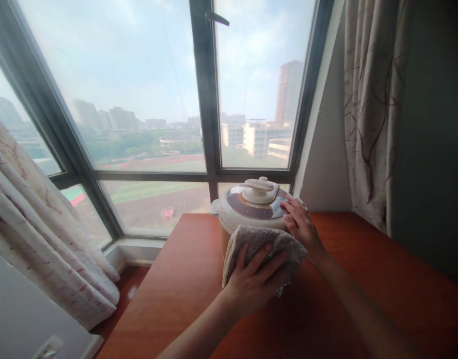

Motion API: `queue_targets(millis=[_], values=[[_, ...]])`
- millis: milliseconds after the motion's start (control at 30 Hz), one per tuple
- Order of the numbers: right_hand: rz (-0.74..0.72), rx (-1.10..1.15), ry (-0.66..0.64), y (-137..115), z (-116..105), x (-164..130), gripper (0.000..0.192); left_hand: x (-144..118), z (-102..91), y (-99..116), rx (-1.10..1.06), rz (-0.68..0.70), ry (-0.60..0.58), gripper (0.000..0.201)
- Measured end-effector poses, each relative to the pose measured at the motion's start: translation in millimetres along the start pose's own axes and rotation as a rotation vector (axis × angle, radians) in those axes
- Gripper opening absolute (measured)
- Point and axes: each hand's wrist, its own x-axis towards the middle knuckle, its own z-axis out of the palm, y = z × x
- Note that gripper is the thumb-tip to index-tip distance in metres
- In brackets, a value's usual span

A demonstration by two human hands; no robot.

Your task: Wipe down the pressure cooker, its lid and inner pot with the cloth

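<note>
A cream-coloured rice cooker [236, 222] with a brown and shiny lid top stands upright on the reddish-brown table. My left hand [253, 279] presses a folded grey-brown cloth [256, 237] against the cooker's front, fingers spread over the fabric. The cloth hides much of the cooker's front side. On the right edge of the lid rests my right hand [303, 227], its fingers stretched out and touching the surface. A pale handle [258, 185] rises from the lid's middle.
The wooden table [169, 294] runs up to the large window frame [208, 99]. Patterned curtains hang at the left [38, 224] and right [374, 114]. A white wall socket [49, 347] shows at the lower left.
</note>
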Motion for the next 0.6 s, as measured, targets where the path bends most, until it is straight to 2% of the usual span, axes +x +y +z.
queue_targets(millis=[67, 133, 167, 200, 233, 300, 333, 433, 500, 533, 600], values=[[0.042, 0.071, 0.092, -14, -10, -3, 0.039, 0, 0.9, 7, 0.019, 0.060, -0.034, 0.036], [0.058, 0.124, 0.275, -35, -22, -16, 0.037, 1, 1.7, 11, 0.014, 0.059, -0.030, 0.036], [0.040, 0.121, 0.378, -46, -26, -26, 0.036, 1, 1.8, 11, 0.002, 0.044, -0.014, 0.036], [-0.014, 0.103, 0.403, -57, -28, -37, 0.036, 2, 1.4, 11, -0.015, 0.025, 0.004, 0.036], [-0.111, 0.064, 0.348, -66, -28, -51, 0.039, 3, 0.8, 10, -0.036, 0.005, 0.021, 0.037], [-0.352, -0.029, 0.151, -77, -21, -77, 0.048, 3, -1.4, 6, -0.084, -0.039, 0.044, 0.037], [-0.388, -0.043, 0.104, -79, -14, -88, 0.053, 3, -2.8, 2, -0.117, -0.053, 0.046, 0.038], [-0.312, -0.071, 0.062, -74, 11, -112, 0.066, -1, -8.3, -11, -0.258, -0.053, 0.100, 0.048], [-0.272, -0.131, 0.051, -70, 25, -119, 0.069, -2, -13.1, -24, -0.331, -0.101, 0.191, 0.052], [-0.263, -0.167, 0.042, -69, 30, -122, 0.069, -2, -15.6, -33, -0.332, -0.170, 0.244, 0.051], [-0.233, -0.227, 0.033, -69, 36, -126, 0.068, -1, -19.6, -56, -0.269, -0.396, 0.334, 0.043]])
